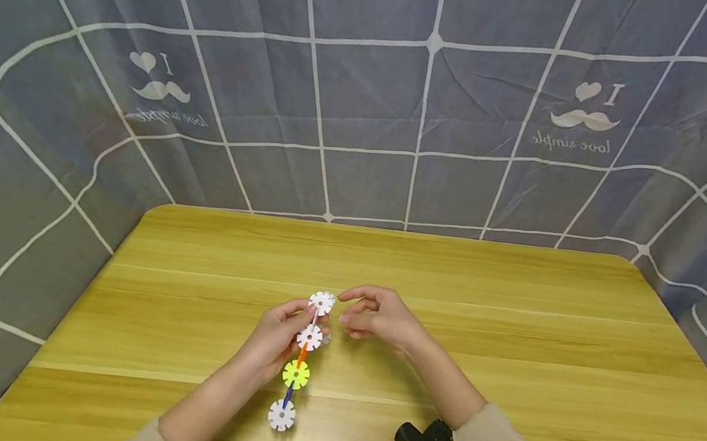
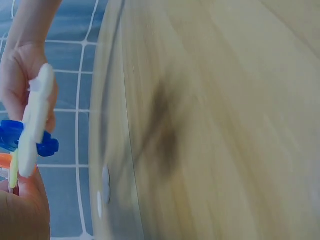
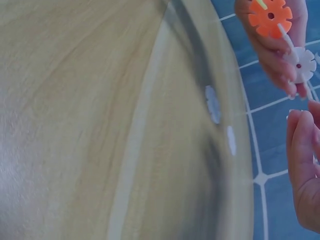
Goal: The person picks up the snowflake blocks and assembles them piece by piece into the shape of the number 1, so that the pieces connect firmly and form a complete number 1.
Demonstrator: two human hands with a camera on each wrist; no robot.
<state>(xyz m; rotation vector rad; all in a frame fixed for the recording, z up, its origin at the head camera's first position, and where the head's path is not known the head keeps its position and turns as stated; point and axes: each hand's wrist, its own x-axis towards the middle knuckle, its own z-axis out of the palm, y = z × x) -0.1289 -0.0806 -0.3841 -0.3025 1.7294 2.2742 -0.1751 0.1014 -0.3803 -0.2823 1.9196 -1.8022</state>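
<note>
My left hand (image 1: 278, 335) holds a chain of notched snowflake discs, its thumb on the upper part. A white disc (image 1: 321, 303) tops the chain, with another white disc (image 1: 309, 337) lower down. Then come an orange disc (image 3: 270, 16), seen edge-on in the head view, a yellow-green disc (image 1: 296, 374), a blue disc (image 2: 48, 145) and a white end disc (image 1: 281, 415). Just right of the top disc is my right hand (image 1: 380, 317), fingers bent loosely and apart from the thumb. Nothing shows between them.
Two loose white discs lie on the wooden table (image 1: 515, 329): one white disc (image 3: 212, 104) and a second (image 3: 231, 140) close by. A grey curtain (image 1: 371, 101) with white lines stands behind the table. Black wrist devices (image 1: 424, 439) sit by the sleeves.
</note>
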